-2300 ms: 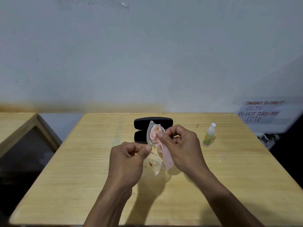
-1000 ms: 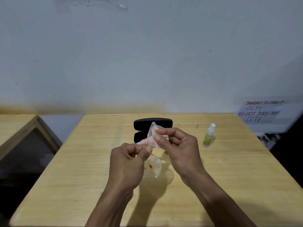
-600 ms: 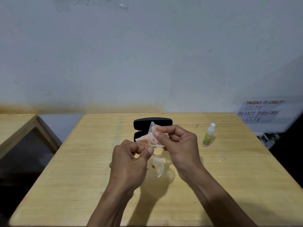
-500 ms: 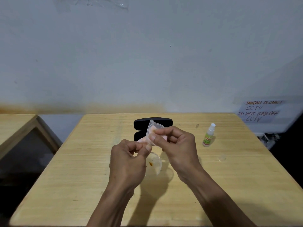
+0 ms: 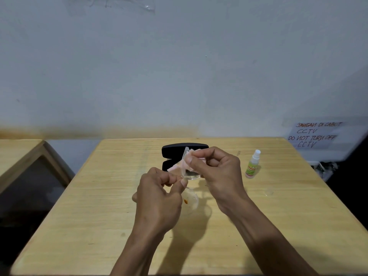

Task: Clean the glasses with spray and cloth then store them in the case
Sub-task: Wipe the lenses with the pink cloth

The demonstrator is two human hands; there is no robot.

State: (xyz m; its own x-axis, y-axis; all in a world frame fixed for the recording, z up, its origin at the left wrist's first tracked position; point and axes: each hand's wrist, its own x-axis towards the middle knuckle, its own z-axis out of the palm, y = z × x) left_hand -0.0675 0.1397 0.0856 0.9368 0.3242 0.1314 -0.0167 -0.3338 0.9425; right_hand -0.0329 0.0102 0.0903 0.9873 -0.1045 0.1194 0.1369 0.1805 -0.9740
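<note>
Clear-framed glasses [image 5: 190, 198] hang above the wooden table [image 5: 99, 206], one lens below the other. My left hand [image 5: 159, 200] pinches the frame near its bridge. My right hand [image 5: 215, 172] presses a pale pink cloth [image 5: 176, 166] around the upper lens, thumb in front and fingers behind. The lower lens carries small orange specks. A black glasses case [image 5: 175, 150] lies open behind my hands, partly hidden by them. The small spray bottle [image 5: 252, 167] with a green label and white cap stands upright to the right, apart from both hands.
A small clear cap or droplet [image 5: 268, 191] lies on the table right of my right wrist. A paper notice [image 5: 312, 135] hangs on the wall at the right. Another wooden table [image 5: 18, 152] stands to the left across a gap.
My right hand has kept rubbing the cloth over the upper lens, shifting slightly, and the cloth's loose end has moved from below the hand to its left. My left hand has barely moved.
</note>
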